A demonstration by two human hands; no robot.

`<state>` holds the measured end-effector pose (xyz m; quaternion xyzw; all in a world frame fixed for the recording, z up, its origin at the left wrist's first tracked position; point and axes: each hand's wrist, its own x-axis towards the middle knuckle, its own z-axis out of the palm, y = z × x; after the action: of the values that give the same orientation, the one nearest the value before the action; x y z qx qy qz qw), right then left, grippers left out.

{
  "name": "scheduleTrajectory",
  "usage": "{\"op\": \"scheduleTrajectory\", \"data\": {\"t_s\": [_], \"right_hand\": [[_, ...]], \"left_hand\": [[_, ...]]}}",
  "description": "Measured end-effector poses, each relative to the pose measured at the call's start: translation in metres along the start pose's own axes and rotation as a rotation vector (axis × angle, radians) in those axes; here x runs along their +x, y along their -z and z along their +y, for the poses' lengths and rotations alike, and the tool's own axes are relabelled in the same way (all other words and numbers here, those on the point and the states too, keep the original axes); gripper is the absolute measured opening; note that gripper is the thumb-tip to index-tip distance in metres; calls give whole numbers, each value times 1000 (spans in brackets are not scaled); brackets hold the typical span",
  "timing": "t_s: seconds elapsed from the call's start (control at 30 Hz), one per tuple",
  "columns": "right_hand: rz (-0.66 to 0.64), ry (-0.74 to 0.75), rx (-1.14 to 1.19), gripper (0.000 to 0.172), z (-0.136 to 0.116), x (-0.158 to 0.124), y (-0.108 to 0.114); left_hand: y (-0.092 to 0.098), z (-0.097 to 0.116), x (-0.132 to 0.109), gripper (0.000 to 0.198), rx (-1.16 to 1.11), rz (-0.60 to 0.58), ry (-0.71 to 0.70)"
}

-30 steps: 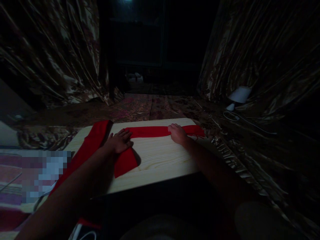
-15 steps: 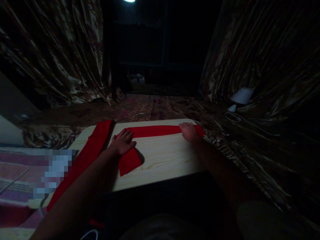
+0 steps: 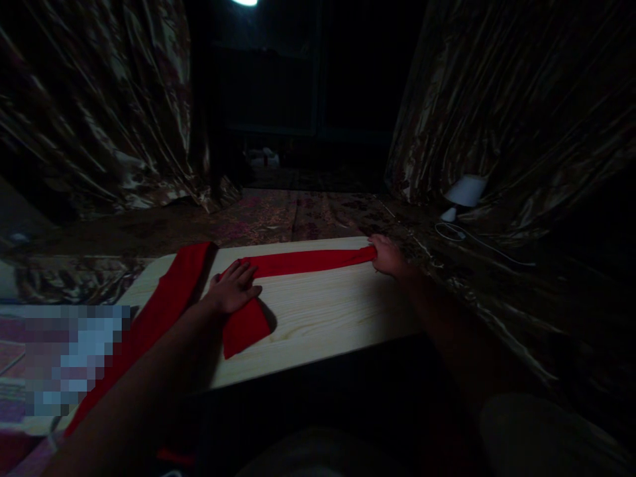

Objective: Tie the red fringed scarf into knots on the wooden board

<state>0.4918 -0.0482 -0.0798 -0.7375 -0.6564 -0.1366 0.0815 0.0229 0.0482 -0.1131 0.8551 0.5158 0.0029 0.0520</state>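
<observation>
My left hand lies flat with its fingers apart on a folded red cloth, where the cloth bends. From there a long narrow strip runs right across the pale wooden tabletop, and a short flap comes toward me. At the strip's right end, my right hand is closed around the cloth, by the table's far right corner. Left of my left hand lies another long red cloth piece, partly under my left forearm. Whether the two red pieces join is hidden.
A small white lamp with a cord stands beyond the table at right. Patterned curtains hang on both sides of a dark window. Striped fabric and a blurred-out patch are at lower left.
My right hand has slid to the strip's right end and closed around it; the cloth beyond it no longer shows. My left hand stays on the bend. The view has shifted slightly right.
</observation>
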Motion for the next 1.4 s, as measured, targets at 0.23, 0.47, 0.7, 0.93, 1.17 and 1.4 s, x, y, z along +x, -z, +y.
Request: {"op": "scheduleTrajectory", "data": {"t_s": [0.23,0.47,0.7,0.93,1.17,1.4], "right_hand": [[-290,131,-32,28,-10,17,3],[-150,122,-146,25,-12,16,12],[-273,132,-147,24,-1,14,24],[-3,-3,-189,32,-14,24,47],[44,-119,-151,25,-9,16,45],[-15,-416,-78,38,-5,13,32]], "left_hand": [[-2,-3,2,76,10,1,-3],[-1,-2,1,77,5,-6,2],[-2,-2,1,77,-23,18,-8],[-3,-1,2,79,1,17,7],[-4,-1,2,80,4,21,4],[-5,0,4,81,0,15,8]]}}
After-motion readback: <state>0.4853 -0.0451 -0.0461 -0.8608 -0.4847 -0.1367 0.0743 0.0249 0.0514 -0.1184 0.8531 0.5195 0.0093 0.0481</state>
